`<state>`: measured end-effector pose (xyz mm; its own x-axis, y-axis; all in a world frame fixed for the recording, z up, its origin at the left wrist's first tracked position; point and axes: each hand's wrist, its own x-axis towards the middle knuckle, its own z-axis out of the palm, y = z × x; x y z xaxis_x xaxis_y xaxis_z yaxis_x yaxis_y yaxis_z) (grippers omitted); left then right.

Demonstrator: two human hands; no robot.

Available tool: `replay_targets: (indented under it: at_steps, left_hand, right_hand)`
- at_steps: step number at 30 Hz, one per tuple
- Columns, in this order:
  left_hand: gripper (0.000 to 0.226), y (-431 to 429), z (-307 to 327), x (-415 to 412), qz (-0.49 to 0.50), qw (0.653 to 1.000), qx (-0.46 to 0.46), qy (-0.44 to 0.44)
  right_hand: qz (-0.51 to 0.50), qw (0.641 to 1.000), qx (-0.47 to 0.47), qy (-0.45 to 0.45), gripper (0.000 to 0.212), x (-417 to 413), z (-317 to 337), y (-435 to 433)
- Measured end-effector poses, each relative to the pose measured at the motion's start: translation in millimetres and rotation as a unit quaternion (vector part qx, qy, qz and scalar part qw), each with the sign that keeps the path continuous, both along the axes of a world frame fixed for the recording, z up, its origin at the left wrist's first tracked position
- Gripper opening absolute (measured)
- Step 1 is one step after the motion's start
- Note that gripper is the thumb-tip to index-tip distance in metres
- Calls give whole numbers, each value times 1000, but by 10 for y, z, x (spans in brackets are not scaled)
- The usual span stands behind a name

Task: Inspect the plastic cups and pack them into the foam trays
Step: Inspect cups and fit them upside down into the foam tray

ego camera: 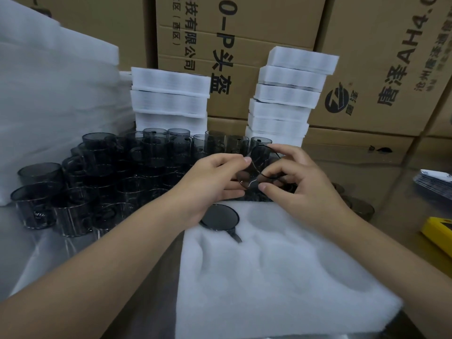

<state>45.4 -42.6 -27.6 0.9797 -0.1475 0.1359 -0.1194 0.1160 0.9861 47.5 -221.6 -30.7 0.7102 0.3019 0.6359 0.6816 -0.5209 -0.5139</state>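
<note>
Both hands hold one smoky grey transparent cup [261, 162] tilted in the air above the far edge of a white foam tray [269, 277]. My left hand [210, 184] grips it from the left. My right hand [300, 177] pinches its rim and handle from the right. Another grey cup [220, 217] sits in the tray's far left recess, its handle pointing toward me. The tray's other recesses hold nothing. A crowd of several grey cups [110, 172] stands on the table to the left and behind.
Two stacks of white foam trays [171, 99] [286, 94] stand behind the cups, against brown cardboard boxes [381, 69]. A big pile of white foam sheets [49, 94] fills the left. A yellow object [440, 231] and flat packets [433, 179] lie at the right edge.
</note>
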Motion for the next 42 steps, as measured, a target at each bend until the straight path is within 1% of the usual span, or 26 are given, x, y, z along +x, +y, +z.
replay_targets:
  at_steps: [1,4,6,8,12,18,24,29,42]
  left_hand:
    - [18,7,-1,8,-2,1000,0,0]
    - [25,7,-3,21,-14,1000,15,-4]
    - [30,4,-10,25,-23,999,24,-4]
    - [31,11,-6,32,-28,999,24,0]
    - [31,22,-9,47,-43,999,3,7]
    - [39,54,-9,65,-69,997,-18,15]
    - [38,52,-7,68,-67,997,-28,17]
    - [31,51,-8,68,-73,996,-42,21]
    - [37,48,-7,61,-75,996,-45,17]
  right_hand:
    - [1,1000,2,-2,30,-4,1,2]
    - [11,999,31,3,59,-12,9,-4]
    - [17,999,39,4,69,-15,3,-7]
    - [17,1000,25,-2,73,-14,-5,-11]
    - [13,1000,-16,-23,72,-5,-25,-17]
    - [11,996,-69,-51,68,-16,-16,-18]
    - [14,995,-73,-68,66,-19,-19,-20]
    - [19,994,-72,-81,61,-22,-13,-13]
    - [42,995,-66,-65,60,-91,16,12]
